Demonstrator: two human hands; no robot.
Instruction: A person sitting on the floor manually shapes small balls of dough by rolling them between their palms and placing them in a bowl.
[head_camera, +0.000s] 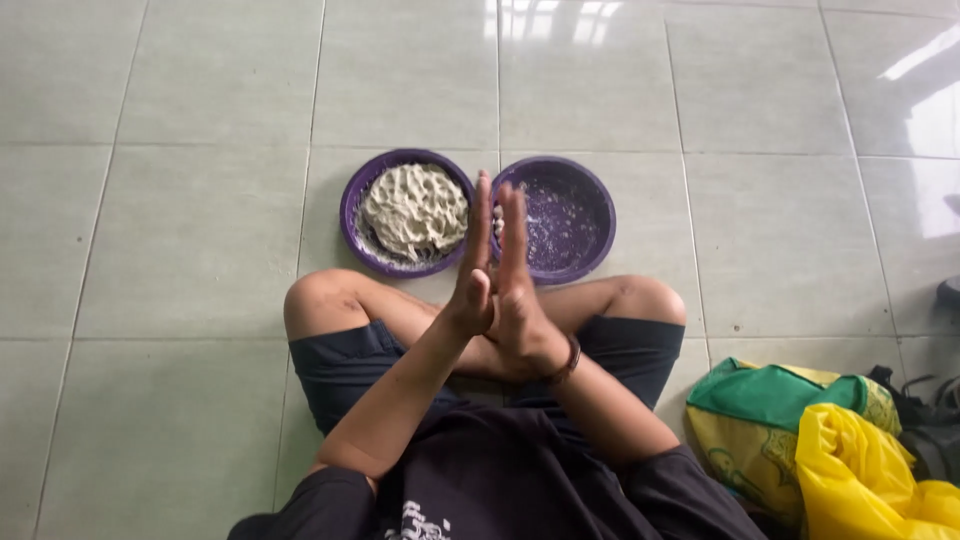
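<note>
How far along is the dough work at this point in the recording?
Done: hardly any; the right purple bowl shows only specks and perhaps one small pale piece at its near rim. In hand: the left hand and right hand are pressed palm to palm above the bowls; anything between them is hidden. Left: the dough mound fills the left purple bowl.
</note>
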